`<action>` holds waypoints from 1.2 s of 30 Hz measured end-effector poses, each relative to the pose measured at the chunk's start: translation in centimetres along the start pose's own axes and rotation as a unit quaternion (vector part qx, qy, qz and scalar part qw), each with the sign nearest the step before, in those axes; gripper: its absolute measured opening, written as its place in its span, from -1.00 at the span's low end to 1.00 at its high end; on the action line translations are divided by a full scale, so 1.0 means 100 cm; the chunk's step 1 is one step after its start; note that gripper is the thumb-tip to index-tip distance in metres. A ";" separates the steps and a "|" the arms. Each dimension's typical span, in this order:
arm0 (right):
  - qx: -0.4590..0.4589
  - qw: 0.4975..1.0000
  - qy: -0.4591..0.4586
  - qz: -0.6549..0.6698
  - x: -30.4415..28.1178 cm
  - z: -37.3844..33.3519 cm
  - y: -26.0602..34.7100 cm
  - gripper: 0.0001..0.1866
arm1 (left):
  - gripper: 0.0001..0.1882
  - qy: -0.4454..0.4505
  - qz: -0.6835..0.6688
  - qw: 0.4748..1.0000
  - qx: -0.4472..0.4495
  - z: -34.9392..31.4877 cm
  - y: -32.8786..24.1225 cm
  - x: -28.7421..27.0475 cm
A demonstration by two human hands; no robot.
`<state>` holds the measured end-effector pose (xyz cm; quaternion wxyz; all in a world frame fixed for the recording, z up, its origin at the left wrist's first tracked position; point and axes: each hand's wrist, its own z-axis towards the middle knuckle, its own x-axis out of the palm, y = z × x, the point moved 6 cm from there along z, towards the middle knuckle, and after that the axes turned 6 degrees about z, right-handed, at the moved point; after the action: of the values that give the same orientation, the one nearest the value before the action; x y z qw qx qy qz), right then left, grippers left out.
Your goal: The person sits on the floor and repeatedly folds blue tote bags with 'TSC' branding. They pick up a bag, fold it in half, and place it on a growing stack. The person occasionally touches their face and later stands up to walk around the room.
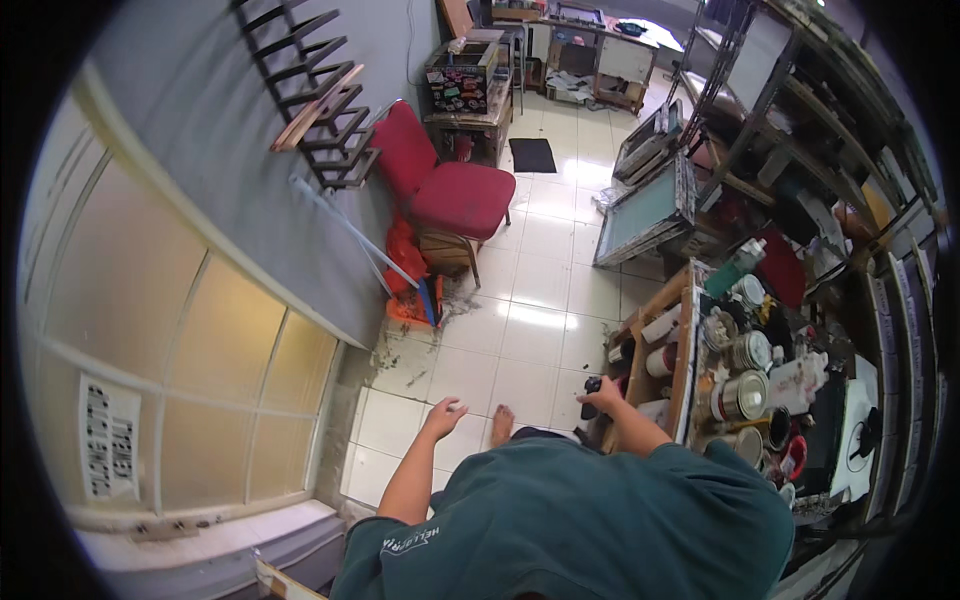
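Note:
My left hand (pixel 445 416) hangs over the tiled floor with its fingers loosely bent and apart, and I see nothing held in it. In my right hand (pixel 606 397) is a small black object (pixel 593 384); its kind is too small to make out. That hand is beside a wooden shelf unit (pixel 687 350) on my right, whose compartments hold jars and bottles. One bare foot (pixel 502 424) shows on the floor between my hands.
Cans such as a metal tin (pixel 741 397) and a green bottle (pixel 735 267) crowd the unit's top. Ahead on the left stand a red chair (pixel 460 198) and an orange bin (pixel 412 312). Framed screens (pixel 655 215) lean at the right. A black mat (pixel 532 155) lies farther off.

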<state>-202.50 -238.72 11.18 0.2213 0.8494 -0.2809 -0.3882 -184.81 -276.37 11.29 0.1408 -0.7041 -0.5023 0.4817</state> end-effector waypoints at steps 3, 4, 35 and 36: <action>0.032 0.999 -0.042 0.010 -0.044 0.063 0.042 -0.26 | -0.47 -0.046 0.068 0.988 -0.132 0.037 0.090 -0.023; 0.027 0.994 -0.099 0.029 -0.061 0.089 0.053 -0.27 | -0.47 -0.064 0.064 0.983 -0.158 0.046 0.116 -0.030; 0.024 0.959 -0.215 0.180 -0.430 0.676 0.035 -0.16 | -0.58 0.052 -0.013 0.988 0.142 0.999 -0.596 -0.137; 0.076 0.934 -0.174 0.304 -0.448 0.709 0.051 -0.16 | -0.54 0.074 0.048 0.991 0.097 1.000 -0.580 -0.135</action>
<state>-283.90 -224.59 -4.43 0.2113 0.6569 -0.5887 -0.4210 -300.34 -289.85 8.45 0.2220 -0.7440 -0.4071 0.4810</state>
